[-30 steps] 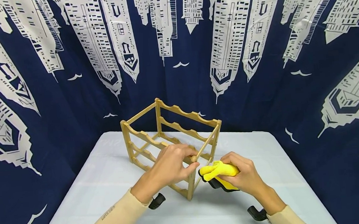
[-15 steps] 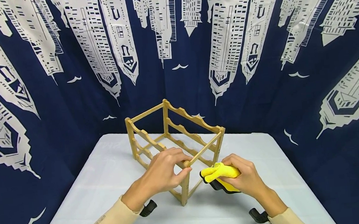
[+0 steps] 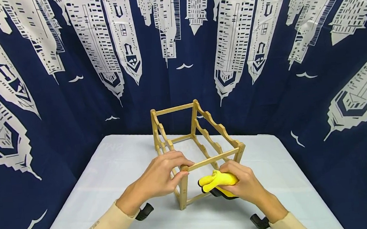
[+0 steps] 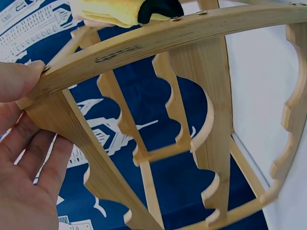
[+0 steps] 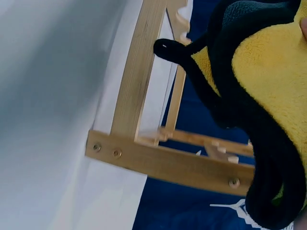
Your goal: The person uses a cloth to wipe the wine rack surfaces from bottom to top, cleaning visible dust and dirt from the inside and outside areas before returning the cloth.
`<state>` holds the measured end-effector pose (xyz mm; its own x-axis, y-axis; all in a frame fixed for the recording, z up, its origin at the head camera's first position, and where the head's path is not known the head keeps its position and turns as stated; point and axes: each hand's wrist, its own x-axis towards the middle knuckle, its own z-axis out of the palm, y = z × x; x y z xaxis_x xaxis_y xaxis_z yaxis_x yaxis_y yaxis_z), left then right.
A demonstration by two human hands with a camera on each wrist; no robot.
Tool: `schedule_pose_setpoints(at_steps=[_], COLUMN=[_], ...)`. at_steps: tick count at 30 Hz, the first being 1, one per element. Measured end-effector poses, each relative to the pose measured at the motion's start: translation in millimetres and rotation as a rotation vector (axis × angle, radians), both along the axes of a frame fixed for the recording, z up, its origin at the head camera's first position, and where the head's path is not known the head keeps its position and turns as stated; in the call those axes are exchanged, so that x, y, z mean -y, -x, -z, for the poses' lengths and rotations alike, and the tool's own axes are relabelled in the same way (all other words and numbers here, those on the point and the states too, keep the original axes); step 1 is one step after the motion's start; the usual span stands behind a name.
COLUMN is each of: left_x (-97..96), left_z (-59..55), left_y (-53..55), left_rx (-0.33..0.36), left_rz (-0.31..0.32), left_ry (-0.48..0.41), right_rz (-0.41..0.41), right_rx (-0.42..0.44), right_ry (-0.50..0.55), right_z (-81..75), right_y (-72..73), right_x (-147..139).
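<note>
A wooden rack [image 3: 219,127] with scalloped rails, like a wine rack, stands on the table, one short end facing me. My left hand [image 3: 157,176] grips its near left top corner, the thumb [image 4: 21,79] against the post and the other fingers behind. In my right hand [image 3: 246,180] is a bunched yellow cloth [image 3: 220,178] with black edging, held in front of the rack's near end, under the top bar. The right wrist view shows the cloth [image 5: 268,72] close by the rack's screwed post [image 5: 177,165]; whether they touch I cannot tell.
The rack stands on a white-covered table [image 3: 125,163]. Behind and at both sides hangs a dark blue curtain [image 3: 174,86] printed with white buildings and birds. A black wrist mount [image 3: 260,221] sits under the right wrist.
The rack has turned on the table, its far end swinging right, so its short end now faces me. My left hand moved left with its corner; the right hand with the cloth shifted slightly left.
</note>
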<state>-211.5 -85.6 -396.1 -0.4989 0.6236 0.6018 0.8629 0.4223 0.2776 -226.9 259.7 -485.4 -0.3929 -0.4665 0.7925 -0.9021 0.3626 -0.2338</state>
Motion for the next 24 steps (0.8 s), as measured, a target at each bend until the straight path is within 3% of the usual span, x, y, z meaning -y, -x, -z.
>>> schedule_pose_setpoints(at_steps=[10,14,20,24], left_x=[7.8,12.7,16.6,18.3], left_z=[-2.1,-2.0,1.0,2.9], left_y=[7.6,10.2,16.3,21.0], left_rx=[-0.004,0.023,0.085,0.127], left_rz=[0.061,0.066,0.038,0.021], left_ry=[-0.004,-0.013,0.0,-0.011], right_rz=[0.107,0.101,0.059,0.075], right_rx=[0.022,0.036,0.051,0.051], right_ry=[-0.101,-0.112,-0.036,0.061], right_z=[-1.9,1.1,5.6,5.0], right_y=[-3.8,-2.3,0.4,1.3], right_x=[19.6,35.7,62.4,78.7])
